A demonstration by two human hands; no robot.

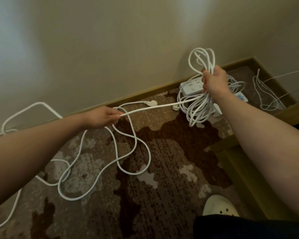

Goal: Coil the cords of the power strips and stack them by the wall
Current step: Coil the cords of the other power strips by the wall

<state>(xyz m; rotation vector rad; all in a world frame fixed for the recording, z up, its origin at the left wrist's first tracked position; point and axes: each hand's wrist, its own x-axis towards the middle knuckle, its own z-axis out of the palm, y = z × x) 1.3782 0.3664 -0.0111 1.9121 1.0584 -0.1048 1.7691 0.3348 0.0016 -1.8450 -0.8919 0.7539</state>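
My right hand (213, 81) is closed around a bundle of white cord loops (199, 61) that stick out above and hang below the fist. A taut stretch of the same white cord (148, 109) runs left to my left hand (102, 116), which pinches it. More loose cord (110, 163) lies in wide loops on the patterned carpet. White power strips (191, 87) with coiled cords lie by the wall, behind my right hand. A white plug (151, 102) rests on the carpet near the baseboard.
A beige wall with a wooden baseboard (128, 98) runs across the back. A wooden furniture edge (245, 169) stands at the right. Thin white wires (266, 94) lie in the far right corner. My light-coloured shoe (219, 206) is at the bottom right.
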